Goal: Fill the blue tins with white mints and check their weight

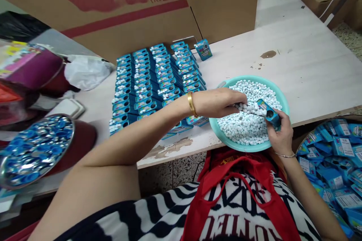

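Observation:
My left hand (223,102), with a gold bracelet at the wrist, is closed over a teal basin (285,99). It grips a small scoop (256,112), mostly hidden under a heap of white candies. The scoop's far end is at a small blue box (273,116) with a round hole in its top. My right hand (281,135) is wrapped around that box and holds it tilted over the basin's right side. Small white round candies (240,130) fill the basin below both hands.
Rows of blue boxes (144,83), many topped with candies, stand left of the basin. One box (203,49) stands apart. A large carton (158,19) backs the table. A pot of blue and silver pieces (39,147) is left; a container of blue boxes (336,169) is right.

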A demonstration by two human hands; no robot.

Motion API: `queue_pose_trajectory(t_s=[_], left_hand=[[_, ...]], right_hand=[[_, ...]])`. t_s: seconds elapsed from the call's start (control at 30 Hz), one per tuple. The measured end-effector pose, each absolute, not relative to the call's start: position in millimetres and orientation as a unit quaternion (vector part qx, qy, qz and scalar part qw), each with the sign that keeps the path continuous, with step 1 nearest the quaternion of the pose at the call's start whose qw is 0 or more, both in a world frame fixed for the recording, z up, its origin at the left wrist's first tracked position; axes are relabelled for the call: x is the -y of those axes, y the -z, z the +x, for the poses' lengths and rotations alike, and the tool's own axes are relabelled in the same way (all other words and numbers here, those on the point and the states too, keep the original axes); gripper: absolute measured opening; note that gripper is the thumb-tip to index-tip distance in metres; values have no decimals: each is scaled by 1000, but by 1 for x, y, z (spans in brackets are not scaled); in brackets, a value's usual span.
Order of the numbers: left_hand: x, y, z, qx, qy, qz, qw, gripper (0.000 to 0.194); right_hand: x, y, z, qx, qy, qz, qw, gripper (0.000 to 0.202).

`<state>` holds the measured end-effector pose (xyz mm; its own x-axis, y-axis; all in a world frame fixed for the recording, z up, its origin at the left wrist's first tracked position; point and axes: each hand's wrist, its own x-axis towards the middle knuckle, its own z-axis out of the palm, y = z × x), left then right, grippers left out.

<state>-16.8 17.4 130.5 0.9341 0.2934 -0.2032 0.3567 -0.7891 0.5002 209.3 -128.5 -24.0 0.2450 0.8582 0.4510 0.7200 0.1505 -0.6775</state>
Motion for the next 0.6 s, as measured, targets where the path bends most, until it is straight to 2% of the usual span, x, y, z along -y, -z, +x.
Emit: queue_pose_trajectory(t_s=[0.2, 0.33, 0.4, 0.5, 0.6], left_hand=[[3, -172, 32, -188, 191, 958, 106, 22], [21, -201, 46, -198, 238, 950, 48, 26], [20, -209, 42, -196, 219, 955, 50, 25], [7, -199, 29, -177, 125, 972, 95, 17], [-7, -162, 24, -135, 17, 978, 160, 41]], right_hand=[[128, 23, 210, 638, -57, -627, 443, 44], [129, 24, 209, 631, -68, -630, 448, 44], [129, 22, 209, 619, -84, -638, 450, 44], [132, 18, 209, 603, -115, -641, 462, 42], [136, 12, 209, 591, -158, -637, 468, 41]])
